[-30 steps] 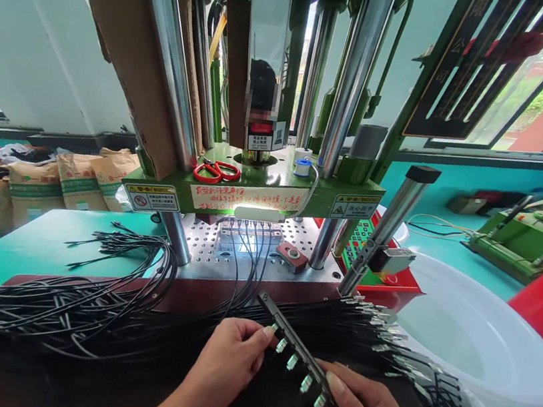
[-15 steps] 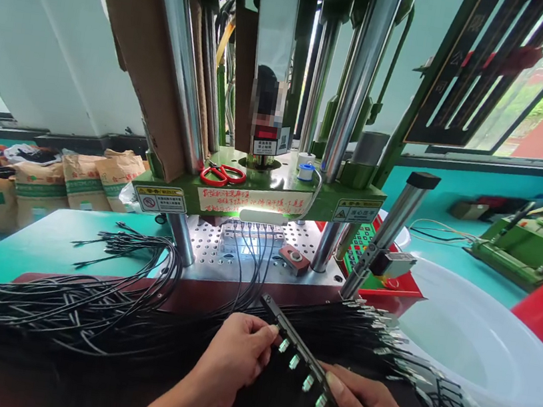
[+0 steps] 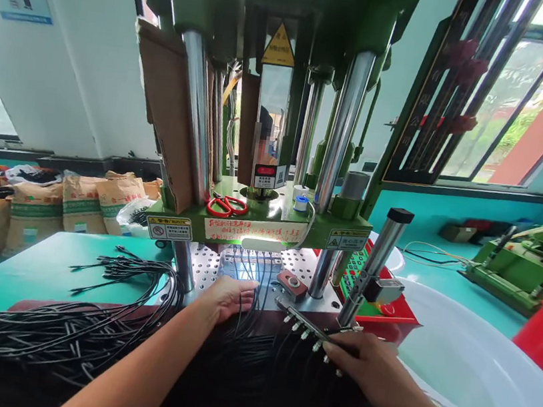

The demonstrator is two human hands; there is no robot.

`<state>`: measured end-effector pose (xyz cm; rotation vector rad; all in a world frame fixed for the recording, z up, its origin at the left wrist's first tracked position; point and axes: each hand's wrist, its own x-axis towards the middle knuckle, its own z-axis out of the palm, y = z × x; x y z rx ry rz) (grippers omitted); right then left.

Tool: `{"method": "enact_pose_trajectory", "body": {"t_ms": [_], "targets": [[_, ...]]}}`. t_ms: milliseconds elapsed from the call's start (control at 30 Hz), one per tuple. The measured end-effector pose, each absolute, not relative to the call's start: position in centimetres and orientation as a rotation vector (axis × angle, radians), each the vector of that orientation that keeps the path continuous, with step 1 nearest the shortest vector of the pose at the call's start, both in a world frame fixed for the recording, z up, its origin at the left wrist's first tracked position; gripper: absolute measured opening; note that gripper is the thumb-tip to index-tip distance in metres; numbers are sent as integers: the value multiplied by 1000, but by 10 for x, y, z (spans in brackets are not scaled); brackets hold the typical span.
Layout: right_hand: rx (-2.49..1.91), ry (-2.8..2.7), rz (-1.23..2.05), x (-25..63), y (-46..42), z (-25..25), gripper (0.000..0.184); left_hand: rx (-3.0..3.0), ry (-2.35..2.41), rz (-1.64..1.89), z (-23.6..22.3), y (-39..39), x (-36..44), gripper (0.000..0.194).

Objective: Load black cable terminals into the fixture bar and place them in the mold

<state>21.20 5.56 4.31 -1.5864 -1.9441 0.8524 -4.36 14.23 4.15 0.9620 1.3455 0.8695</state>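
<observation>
My right hand [image 3: 355, 357] grips the near end of a narrow dark bar [image 3: 302, 322] with several shiny metal connectors [image 3: 304, 334] along its lower side. The bar slants over the front edge of the press table. My left hand [image 3: 230, 299] reaches to the black cables [image 3: 252, 309] that run down from a lit metal mould [image 3: 250, 266]. Its thumb is stretched out and its fingers are partly curled, with a cable crossing in front of them. The fingers look loose around the cables, not closed on them.
A green press [image 3: 259, 219] with steel columns stands ahead, red-handled scissors [image 3: 226, 206] on its plate. A brown block [image 3: 292, 284] lies right of the mould. Bundled cables [image 3: 61, 335] spread at left. A white tub [image 3: 461, 365] and red tray [image 3: 401, 309] are at right.
My left hand has left the bar and moved forward to the cables by the mould. My right hand has carried the bar forward, towards the press table. The view has tilted up.
</observation>
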Motion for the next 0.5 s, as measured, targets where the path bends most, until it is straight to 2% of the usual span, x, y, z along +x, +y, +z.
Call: {"method": "enact_pose_trajectory", "body": {"t_ms": [100, 300, 500], "targets": [[-1606, -2032, 652, 212, 56, 33, 32, 755, 1239, 749, 24, 151, -34, 14], [-1611, -2199, 528, 208, 65, 37, 31, 521, 1112, 733, 17, 152, -34, 6], [-1621, -2182, 448, 147, 171, 72, 22, 461, 1041, 773, 21, 149, -37, 3]]}}
